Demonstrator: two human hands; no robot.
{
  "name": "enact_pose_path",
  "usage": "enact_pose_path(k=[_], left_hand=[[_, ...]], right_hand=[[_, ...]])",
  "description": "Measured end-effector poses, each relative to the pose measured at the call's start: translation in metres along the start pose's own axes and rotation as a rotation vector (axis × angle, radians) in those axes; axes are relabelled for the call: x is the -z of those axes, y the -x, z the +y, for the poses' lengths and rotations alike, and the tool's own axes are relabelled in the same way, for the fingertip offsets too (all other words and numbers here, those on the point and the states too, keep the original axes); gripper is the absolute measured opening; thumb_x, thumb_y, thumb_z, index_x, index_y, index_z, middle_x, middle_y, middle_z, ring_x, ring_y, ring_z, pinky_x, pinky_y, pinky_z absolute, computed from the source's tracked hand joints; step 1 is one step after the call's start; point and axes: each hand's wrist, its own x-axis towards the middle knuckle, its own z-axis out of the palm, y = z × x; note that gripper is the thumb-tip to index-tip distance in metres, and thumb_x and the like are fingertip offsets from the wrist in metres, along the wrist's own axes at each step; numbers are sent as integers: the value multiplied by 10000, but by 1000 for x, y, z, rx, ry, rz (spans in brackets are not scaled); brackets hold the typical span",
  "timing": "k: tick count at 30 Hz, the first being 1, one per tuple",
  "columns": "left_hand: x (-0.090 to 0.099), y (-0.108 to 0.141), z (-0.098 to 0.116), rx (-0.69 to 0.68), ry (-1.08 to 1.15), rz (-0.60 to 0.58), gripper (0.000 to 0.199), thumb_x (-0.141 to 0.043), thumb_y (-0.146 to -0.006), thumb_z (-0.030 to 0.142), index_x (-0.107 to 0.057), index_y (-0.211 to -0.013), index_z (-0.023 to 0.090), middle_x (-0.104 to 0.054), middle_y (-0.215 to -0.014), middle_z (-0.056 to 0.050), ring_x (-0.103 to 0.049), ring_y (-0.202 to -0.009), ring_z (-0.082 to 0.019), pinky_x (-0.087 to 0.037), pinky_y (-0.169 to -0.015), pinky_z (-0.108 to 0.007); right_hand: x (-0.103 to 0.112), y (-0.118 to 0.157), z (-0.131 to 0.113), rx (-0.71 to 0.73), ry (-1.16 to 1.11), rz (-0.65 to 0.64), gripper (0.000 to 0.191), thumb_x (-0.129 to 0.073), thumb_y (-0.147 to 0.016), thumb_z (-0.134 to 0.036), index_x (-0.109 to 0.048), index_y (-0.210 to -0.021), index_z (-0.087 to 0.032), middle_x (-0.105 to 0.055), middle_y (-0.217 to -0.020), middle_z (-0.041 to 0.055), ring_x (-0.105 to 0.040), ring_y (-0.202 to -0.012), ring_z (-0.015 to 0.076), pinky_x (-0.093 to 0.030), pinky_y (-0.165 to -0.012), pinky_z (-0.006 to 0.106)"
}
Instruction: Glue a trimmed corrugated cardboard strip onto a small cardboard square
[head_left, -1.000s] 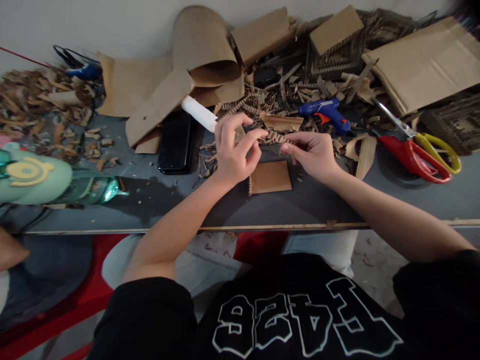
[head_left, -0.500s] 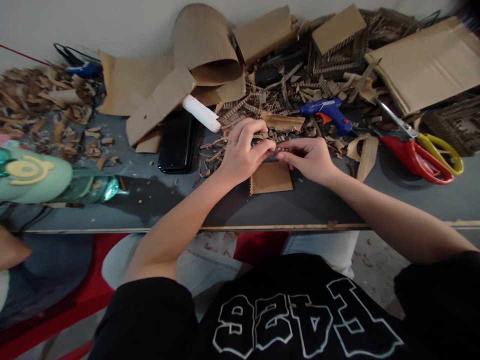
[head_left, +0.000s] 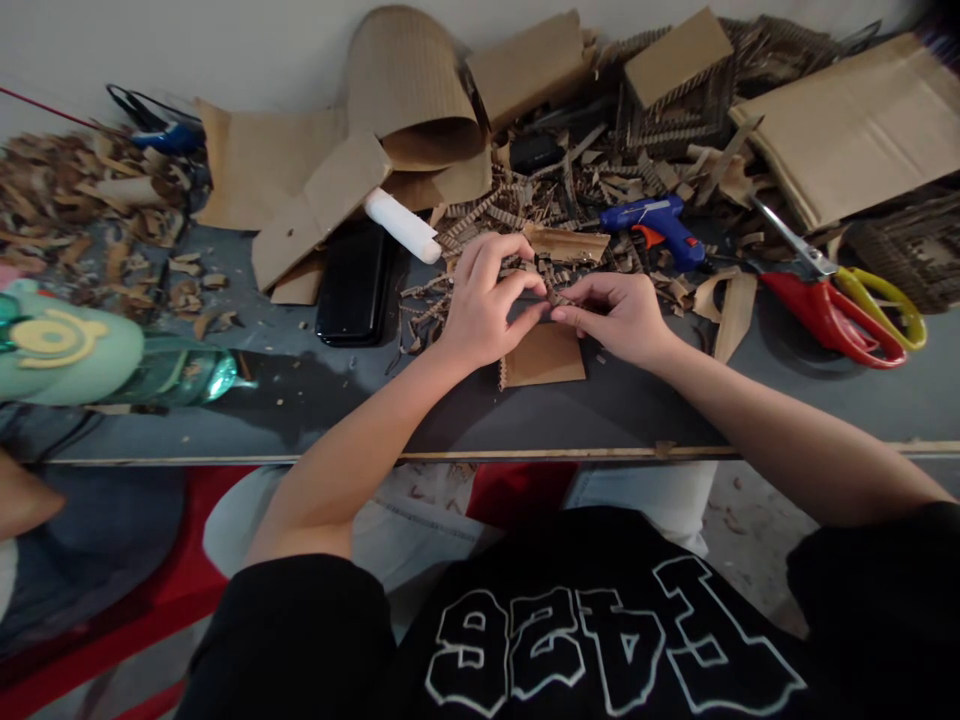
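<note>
My right hand (head_left: 626, 315) pinches a small strip of corrugated cardboard (head_left: 553, 298) between thumb and fingertips. Close against the strip's left end, my left hand (head_left: 484, 305) has its fingers curved, with a gap between thumb and index finger; whether it touches the strip is hard to see. Below both hands a flat square of brown cardboard (head_left: 544, 360) lies on the dark table, its upper part covered by the fingers. Its left edge shows ragged corrugation.
Cardboard scraps (head_left: 487, 215) spread behind the hands. A blue glue gun (head_left: 660, 225) and red-and-yellow scissors (head_left: 840, 300) lie rightward. Leftward are a black phone (head_left: 352, 290), a white roll (head_left: 403, 225) and a green bottle (head_left: 180, 370). A cardboard tube (head_left: 409, 75) stands behind. Another person's arm (head_left: 22, 500) shows far left.
My left thumb and index finger have parted slightly from their pinch. My right hand keeps its grip on the small strip in nearly the same spot.
</note>
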Motion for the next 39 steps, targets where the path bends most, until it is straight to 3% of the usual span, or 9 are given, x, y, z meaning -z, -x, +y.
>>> enact_pose_path(k=[5, 13, 23, 31, 39], left_hand=[[3, 0, -1, 26, 25, -19, 300, -567, -968, 517, -632, -885, 236, -621, -1161, -131, -584, -1187, -324, -495, -1022, -525], [0, 2, -2, -107, 35, -66, 192, -501, -1026, 382, -634, -1120, 281, -695, -1156, -59, -639, -1183, -250, -484, -1054, -473], [2, 1, 2, -353, -36, 154, 179, -573, -1002, 211, -492, -1159, 241, -774, -1008, -5, -722, -1060, -149, -492, -889, -306], [6, -4, 5, -501, -151, 116, 180, -521, -1017, 140, -537, -1166, 240, -776, -1058, 5, -722, -1043, -122, -467, -832, -281], [0, 2, 2, -415, -178, 68, 186, -450, -1024, 120, -575, -1118, 221, -757, -985, -22, -720, -1019, -137, -484, -831, -287]], right_hand=[[0, 2, 0, 37, 44, -1, 450, -841, -717, -578, -746, -796, -146, -657, -670, 10, -546, -574, 95, -426, -528, 237], [-1, 3, -5, 10, 49, -24, 554, -800, -694, -689, -758, -826, -153, -663, -660, 14, -559, -569, 108, -428, -530, 243], [-2, 3, -8, 14, 139, -46, 558, -770, -727, -695, -747, -790, -141, -642, -624, 15, -532, -564, 102, -385, -537, 237], [0, 3, -8, 82, 308, -33, 490, -716, -804, -643, -745, -789, -154, -671, -685, 33, -518, -611, 113, -380, -575, 239], [0, 4, -9, 139, 358, -46, 403, -713, -839, -564, -731, -774, -167, -662, -683, 24, -481, -584, 103, -375, -576, 247]])
